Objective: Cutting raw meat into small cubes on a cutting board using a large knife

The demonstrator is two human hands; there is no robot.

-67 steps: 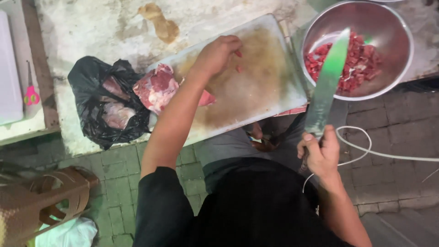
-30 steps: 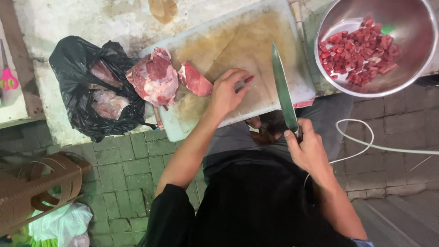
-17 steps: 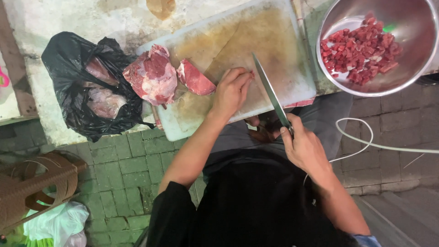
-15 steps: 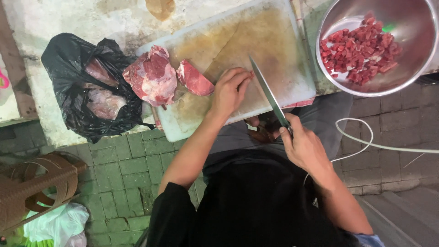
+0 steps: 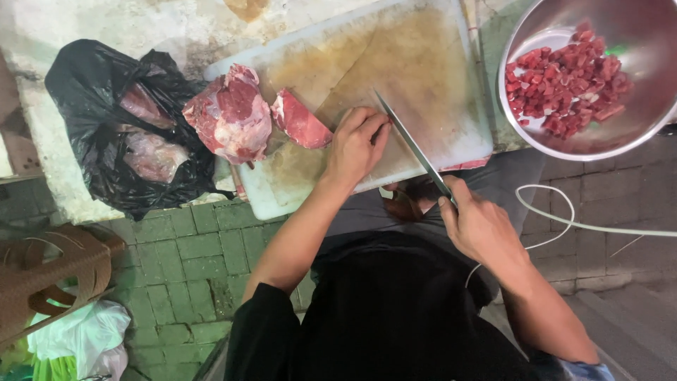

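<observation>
A stained white cutting board [image 5: 437, 77] is laid across a rough, pale work surface [image 5: 141, 28], and brick paving [image 5: 190, 261] is seen below it. On the board's left end a large slab of raw red meat [image 5: 229, 113] is set, with a smaller wedge-shaped piece [image 5: 300, 121] just beside it. A long knife [image 5: 412, 144] is gripped at its handle by the closed right hand [image 5: 479, 226]; its narrow blade is run along a diagonal, with the tip pointed up and to the left across the board. The left hand [image 5: 356, 144] is pressed down, fingers curled, on the board just beside the blade; a small scrap may be held under the fingertips, but this cannot be made out. A metal bowl [image 5: 635, 134] of diced meat is placed at the right, and a black plastic bag [image 5: 106, 92] of more meat at the left.
</observation>
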